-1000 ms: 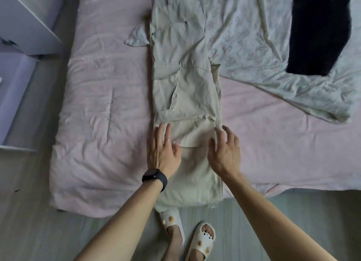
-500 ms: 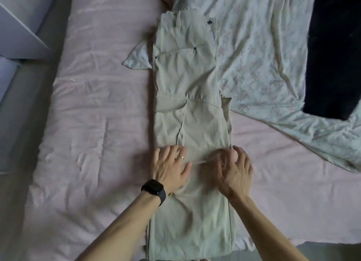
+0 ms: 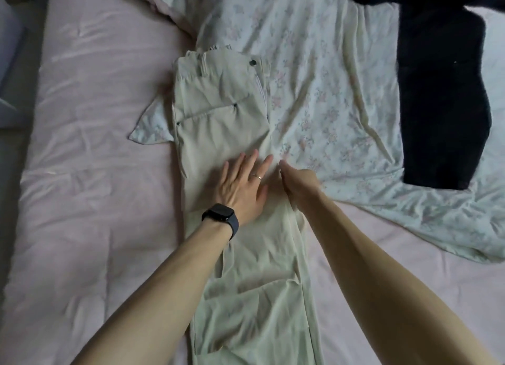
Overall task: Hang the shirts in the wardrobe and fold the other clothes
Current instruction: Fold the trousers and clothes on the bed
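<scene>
Currently: beige trousers (image 3: pixel 226 124) lie as one long narrow strip up the middle of the bed (image 3: pixel 95 173), legs running off the near edge of the view, waistband toward the far end and overlapping the left border of a floral quilt (image 3: pixel 328 91). Left hand (image 3: pixel 240 187) is flat on the thigh area, fingers straight and spread, pressing the cloth; ring (image 3: pixel 257 176) on one finger, dark watch (image 3: pixel 221 217) on the wrist. Right hand (image 3: pixel 299 185) sits at the trousers' right edge, just beside the left hand, fingers curled; can't tell if they hold any fabric. Open room: wide bare pink sheet left of the trousers out to the bed's left edge, narrower pink patch at near right. Quilt covers the far right, with a black garment (image 3: pixel 442 105) on it, well apart from the trousers. Trouser fabric thin, matte, lightly creased; dark waistband button, slanted pocket seam. Sheet wrinkled with a slight sheen; quilt rumpled.
</scene>
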